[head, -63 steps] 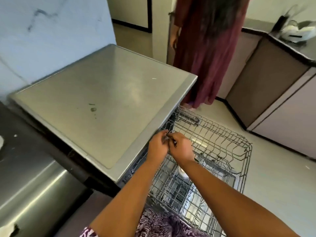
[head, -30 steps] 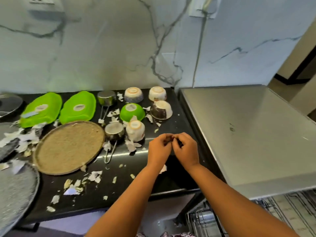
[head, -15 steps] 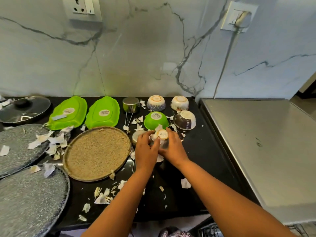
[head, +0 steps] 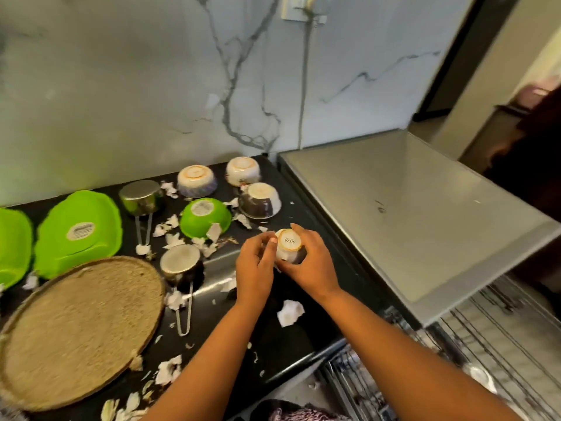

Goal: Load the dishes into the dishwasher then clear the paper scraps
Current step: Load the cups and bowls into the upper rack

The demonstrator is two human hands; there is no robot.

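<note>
Cup [head: 289,243]: small white cup, upside down, its printed base facing up; held between both hands above the right part of the black counter [head: 306,338], just in front of the dark bowl [head: 259,202]. Whether it touches the counter cannot be told.
Right hand [head: 314,265]: fingers and thumb curled round the cup's right side and front.
Left hand [head: 254,268]: fingers curled, fingertips [head: 271,239] against the cup's left side.
Inverted dishes: green bowl [head: 205,218] left of the dark bowl; two patterned bowls [head: 196,180] [head: 243,171] behind them, near the marble wall [head: 136,86].
Steel cups: two, with wire handles, both upside down; one [head: 141,197] left of the green bowl, one [head: 181,264] just beside the left hand.
Green trays [head: 79,233]: two, upside down, at the left.
Woven tray [head: 76,332]: round, at the near left of the counter.
Paper scraps [head: 290,312]: torn white pieces, scattered among the dishes and along the counter's front edge; one crumpled piece lies between the forearms.
Dishwasher [head: 409,214]: its flat grey top adjoins the counter on the right.
Wire rack [head: 491,338]: pulled out below the dishwasher top, at the lower right.
</note>
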